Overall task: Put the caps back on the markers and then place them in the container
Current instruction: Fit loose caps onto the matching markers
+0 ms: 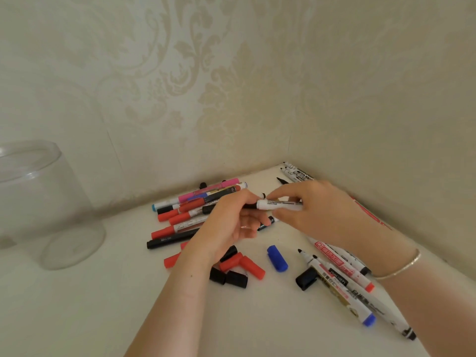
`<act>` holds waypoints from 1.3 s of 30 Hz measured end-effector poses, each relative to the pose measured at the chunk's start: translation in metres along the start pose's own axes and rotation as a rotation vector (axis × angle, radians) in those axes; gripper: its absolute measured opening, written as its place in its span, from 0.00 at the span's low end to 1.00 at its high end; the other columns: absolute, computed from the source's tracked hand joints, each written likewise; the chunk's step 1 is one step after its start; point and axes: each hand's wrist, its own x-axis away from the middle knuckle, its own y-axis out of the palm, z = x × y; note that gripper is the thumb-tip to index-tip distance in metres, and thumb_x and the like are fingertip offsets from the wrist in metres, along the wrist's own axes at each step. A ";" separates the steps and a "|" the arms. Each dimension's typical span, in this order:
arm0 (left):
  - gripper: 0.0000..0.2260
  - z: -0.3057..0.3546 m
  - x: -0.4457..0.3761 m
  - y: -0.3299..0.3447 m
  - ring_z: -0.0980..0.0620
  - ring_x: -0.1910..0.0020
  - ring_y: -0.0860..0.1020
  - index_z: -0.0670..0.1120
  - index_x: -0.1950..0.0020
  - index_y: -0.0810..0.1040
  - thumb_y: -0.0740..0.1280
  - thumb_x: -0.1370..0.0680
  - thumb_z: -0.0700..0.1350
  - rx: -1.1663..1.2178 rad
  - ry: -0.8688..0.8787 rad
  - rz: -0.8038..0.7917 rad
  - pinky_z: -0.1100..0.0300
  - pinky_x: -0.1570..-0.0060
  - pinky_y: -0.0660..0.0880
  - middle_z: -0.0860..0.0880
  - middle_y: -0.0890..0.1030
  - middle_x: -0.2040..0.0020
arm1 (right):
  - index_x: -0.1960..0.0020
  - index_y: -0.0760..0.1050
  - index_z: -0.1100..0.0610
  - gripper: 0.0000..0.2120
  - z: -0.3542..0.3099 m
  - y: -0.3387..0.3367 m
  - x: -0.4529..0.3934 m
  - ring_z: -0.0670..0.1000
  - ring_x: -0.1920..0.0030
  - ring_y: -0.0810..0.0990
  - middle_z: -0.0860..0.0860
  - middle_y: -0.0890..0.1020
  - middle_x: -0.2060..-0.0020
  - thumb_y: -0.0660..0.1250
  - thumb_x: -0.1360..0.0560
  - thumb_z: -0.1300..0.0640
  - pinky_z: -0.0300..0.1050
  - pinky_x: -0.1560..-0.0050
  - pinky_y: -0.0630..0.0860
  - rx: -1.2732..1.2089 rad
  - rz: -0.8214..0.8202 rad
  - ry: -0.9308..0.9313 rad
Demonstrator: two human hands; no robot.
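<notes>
Your right hand (316,212) pinches the white marker (280,205) by its barrel, and your left hand (231,222) curls its grip round the black cap end, above the counter (103,305). The clear container (38,202) stands well apart, far left.

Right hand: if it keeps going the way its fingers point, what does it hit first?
Likely the left hand: the right hand points leftward, holding the white marker whose black end the left hand already grips. Depth unclear beyond.
</notes>
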 end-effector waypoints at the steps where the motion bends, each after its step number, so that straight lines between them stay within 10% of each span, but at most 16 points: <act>1: 0.12 -0.001 0.000 0.003 0.54 0.76 0.66 0.42 0.60 0.78 0.59 0.21 0.42 0.008 -0.004 0.025 0.64 0.76 0.65 0.44 0.77 0.70 | 0.42 0.75 0.37 0.12 -0.002 0.002 0.000 0.45 0.63 0.77 0.43 0.81 0.60 0.63 0.24 0.46 0.40 0.61 0.74 0.010 0.004 -0.027; 15: 0.09 -0.016 -0.007 0.011 0.55 0.80 0.58 0.41 0.58 0.72 0.61 0.19 0.43 0.189 0.121 0.065 0.64 0.81 0.57 0.48 0.64 0.77 | 0.39 0.71 0.42 0.13 -0.019 0.006 0.002 0.51 0.55 0.78 0.46 0.79 0.56 0.53 0.20 0.48 0.42 0.64 0.67 0.331 0.174 -0.231; 20: 0.15 -0.017 -0.005 0.004 0.57 0.80 0.58 0.44 0.65 0.73 0.60 0.18 0.44 0.226 0.119 -0.022 0.65 0.81 0.56 0.50 0.62 0.78 | 0.63 0.80 0.49 0.09 -0.021 0.023 0.003 0.50 0.81 0.69 0.47 0.71 0.78 0.77 0.41 0.54 0.35 0.74 0.47 0.503 0.255 -0.242; 36: 0.17 -0.021 -0.008 0.003 0.58 0.80 0.58 0.47 0.69 0.72 0.60 0.19 0.42 0.195 0.015 -0.045 0.66 0.81 0.57 0.52 0.62 0.77 | 0.70 0.76 0.55 0.11 -0.022 0.048 0.003 0.51 0.84 0.67 0.47 0.69 0.81 0.74 0.50 0.62 0.35 0.74 0.49 0.480 0.367 -0.156; 39: 0.12 -0.020 -0.009 0.002 0.57 0.76 0.61 0.46 0.63 0.75 0.63 0.20 0.44 0.169 0.022 -0.045 0.65 0.76 0.62 0.50 0.66 0.73 | 0.61 0.75 0.51 0.08 -0.015 0.034 0.001 0.52 0.75 0.75 0.47 0.76 0.73 0.73 0.36 0.52 0.37 0.76 0.57 0.437 0.289 -0.095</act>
